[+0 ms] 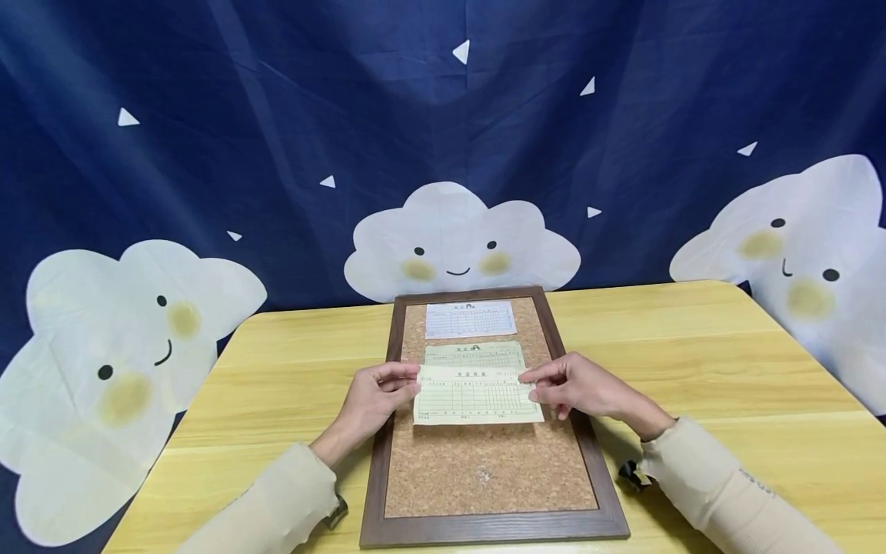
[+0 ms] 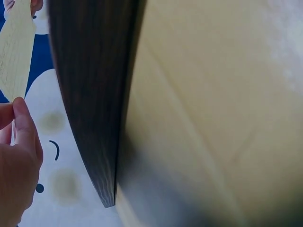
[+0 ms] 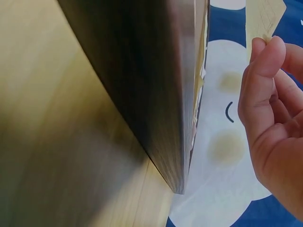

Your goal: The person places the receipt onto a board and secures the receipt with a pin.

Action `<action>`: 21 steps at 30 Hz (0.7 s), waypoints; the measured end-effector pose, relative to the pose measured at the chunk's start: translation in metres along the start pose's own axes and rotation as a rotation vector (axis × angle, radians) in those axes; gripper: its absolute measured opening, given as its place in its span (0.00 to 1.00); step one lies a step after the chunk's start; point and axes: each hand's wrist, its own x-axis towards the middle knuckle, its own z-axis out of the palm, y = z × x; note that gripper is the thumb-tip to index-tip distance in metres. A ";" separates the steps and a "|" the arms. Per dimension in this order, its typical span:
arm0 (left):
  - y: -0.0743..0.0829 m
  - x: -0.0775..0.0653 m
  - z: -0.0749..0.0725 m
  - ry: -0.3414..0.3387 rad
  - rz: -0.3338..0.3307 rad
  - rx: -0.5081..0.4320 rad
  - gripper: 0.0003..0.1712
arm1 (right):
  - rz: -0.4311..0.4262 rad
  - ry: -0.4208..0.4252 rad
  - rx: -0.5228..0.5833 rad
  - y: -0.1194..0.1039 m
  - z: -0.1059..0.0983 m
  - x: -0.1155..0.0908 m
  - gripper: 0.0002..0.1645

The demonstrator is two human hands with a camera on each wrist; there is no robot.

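A pale yellow printed form (image 1: 477,400) is held over a cork board (image 1: 443,477) by both hands. The left hand (image 1: 377,400) pinches its left edge between thumb and fingers; in the left wrist view the thumb and a fingertip meet at the paper's corner. The right hand (image 1: 577,388) pinches the right edge, its lower fingers curled beneath. Behind the held form, a greenish form (image 1: 508,354) lies on the cork, its lower part covered. Farther up the board is a white form (image 1: 471,323).
A dark brown wooden frame (image 1: 494,529) surrounds the cork, and the board lies on a light wood table (image 1: 727,369). Near the board's lower middle, the cork has a small pale scuffed patch (image 1: 484,477). A blue curtain (image 1: 415,115) with cloud prints hangs behind the table.
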 end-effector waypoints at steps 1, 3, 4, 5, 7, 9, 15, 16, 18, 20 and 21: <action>0.000 0.000 0.000 -0.006 0.000 0.000 0.14 | 0.001 0.001 -0.002 0.000 0.000 0.000 0.23; 0.000 -0.001 0.000 -0.021 0.002 -0.001 0.14 | 0.006 0.002 -0.001 0.001 0.000 0.000 0.23; -0.001 -0.001 0.000 -0.029 0.004 0.006 0.14 | 0.008 0.002 -0.001 0.001 0.001 -0.001 0.23; -0.001 -0.001 0.000 -0.038 0.005 0.013 0.14 | 0.010 0.002 -0.004 0.001 0.001 -0.001 0.22; -0.001 -0.002 -0.001 -0.057 0.012 0.040 0.14 | 0.013 0.000 0.000 0.002 0.001 -0.001 0.22; -0.001 -0.004 -0.002 -0.077 0.024 0.067 0.15 | 0.006 -0.003 0.004 0.003 0.001 -0.002 0.21; -0.001 -0.004 -0.002 -0.100 0.031 0.089 0.16 | 0.002 -0.009 -0.002 0.003 0.002 -0.002 0.21; -0.001 -0.004 -0.001 -0.099 0.029 0.090 0.16 | 0.008 -0.012 -0.004 0.003 0.002 -0.002 0.21; -0.001 -0.004 -0.001 -0.100 0.026 0.094 0.16 | 0.007 -0.019 -0.009 0.003 0.002 -0.002 0.21; -0.001 -0.004 -0.001 -0.105 0.023 0.102 0.16 | 0.014 -0.023 -0.014 0.003 0.001 -0.002 0.21; -0.001 -0.004 -0.001 -0.110 0.023 0.108 0.16 | 0.016 -0.026 -0.013 0.003 0.001 -0.002 0.21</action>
